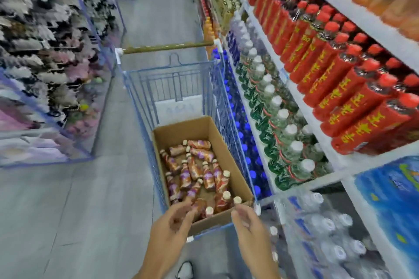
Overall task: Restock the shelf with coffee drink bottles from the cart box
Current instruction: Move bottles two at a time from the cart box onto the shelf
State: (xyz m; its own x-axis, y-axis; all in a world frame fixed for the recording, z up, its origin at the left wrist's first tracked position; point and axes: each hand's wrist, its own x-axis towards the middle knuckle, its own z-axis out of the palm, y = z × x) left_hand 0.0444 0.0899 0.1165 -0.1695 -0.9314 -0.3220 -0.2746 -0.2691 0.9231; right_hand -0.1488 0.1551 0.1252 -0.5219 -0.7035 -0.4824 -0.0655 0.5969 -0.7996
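A cardboard box [181, 128] sits in a blue wire cart [174, 75] in front of me. Several coffee drink bottles [195, 172] with brown-and-purple labels and cream caps lie loose on the box floor. My left hand [174, 219] hovers over the box's near edge with loosely curled fingers, its fingertips close to a bottle [200, 207] but holding nothing. Just right of it, above the box's near right corner, my right hand [247, 224] is also loosely curled and empty.
A long shelf unit on the right holds red-labelled bottles [340, 70], clear bottles with white caps [272, 106], blue-capped bottles [247, 142] and wrapped water packs [328, 233]. Blurred racks of goods [45, 52] line the left. Grey aisle floor [90, 199] runs between them.
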